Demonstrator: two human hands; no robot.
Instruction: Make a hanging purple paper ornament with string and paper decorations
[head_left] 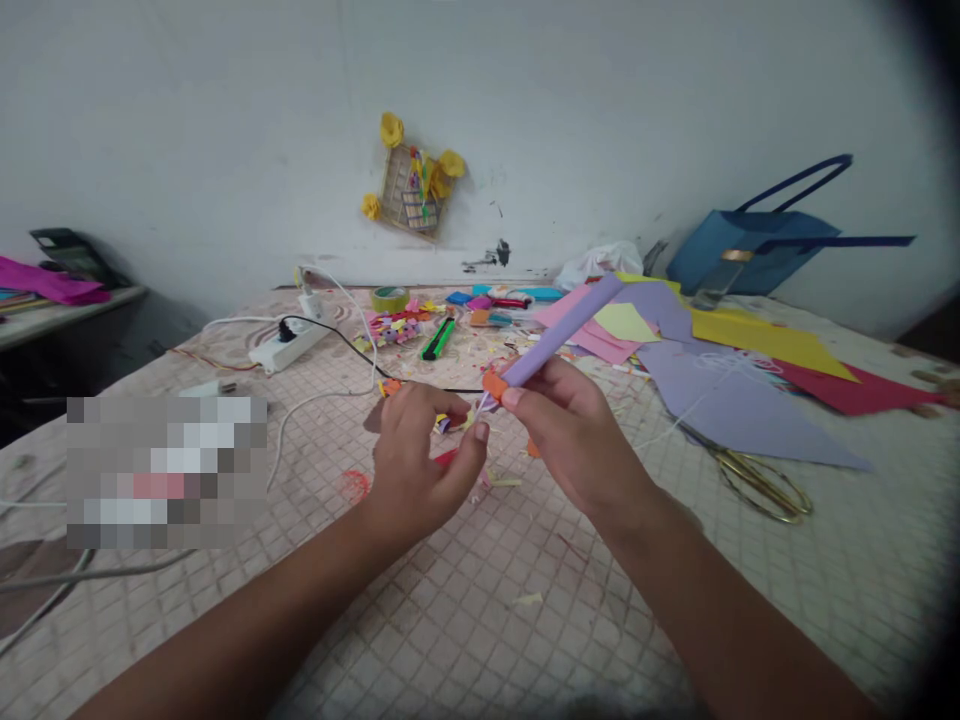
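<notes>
My right hand [574, 430] grips a rolled purple paper tube [566, 335] near its lower end, thumb in front. The tube slants up to the right. A small orange paper piece [494, 386] sits around that lower end, next to my thumb. A thin white string [481, 403] comes out below the orange piece. Just left of it is my left hand [420, 455], its thumb and forefinger curled around the string's end in a loose pinch. Small paper scraps [444, 424] lie on the table behind my left fingers.
Purple [750, 410], yellow and red paper sheets lie at right, with gold-handled scissors [761, 485] and tangled white string [739, 365]. Behind my hands are a green cutter [438, 339] and a tape roll [391, 299]. A power strip [285, 345] and cables lie left; a blue bag [750, 250] stands back right.
</notes>
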